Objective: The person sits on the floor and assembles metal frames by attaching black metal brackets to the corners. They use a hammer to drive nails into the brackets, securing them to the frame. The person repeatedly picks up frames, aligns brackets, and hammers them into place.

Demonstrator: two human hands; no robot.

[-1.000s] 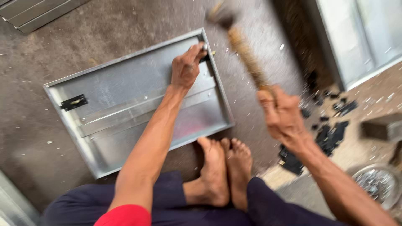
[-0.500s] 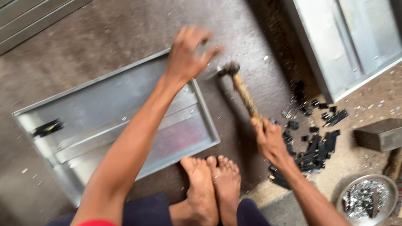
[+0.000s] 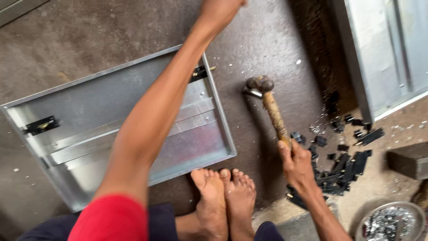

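Observation:
My right hand (image 3: 296,165) grips the wooden handle of a hammer (image 3: 267,100); its metal head rests low near the dark floor, right of the tray. My left hand (image 3: 220,6) is stretched far forward at the top edge of the view, mostly cut off, above the floor beyond the tray's far right corner. A shallow grey sheet-metal tray (image 3: 67,147) lies on the floor under my left arm, with a black clip (image 3: 41,125) on its left side and another black clip (image 3: 198,72) at its far right corner. My bare feet (image 3: 225,196) sit at its near edge.
A heap of small black metal pieces (image 3: 343,167) lies right of the hammer. A round metal bowl (image 3: 390,223) of small shiny parts stands at the lower right, a dark block (image 3: 408,159) beside it. A large grey metal panel (image 3: 383,49) lies at the upper right.
The hammer has come down from a raised swing to rest near the floor. My left hand has left the tray's corner and reached further forward, out past the top of the view.

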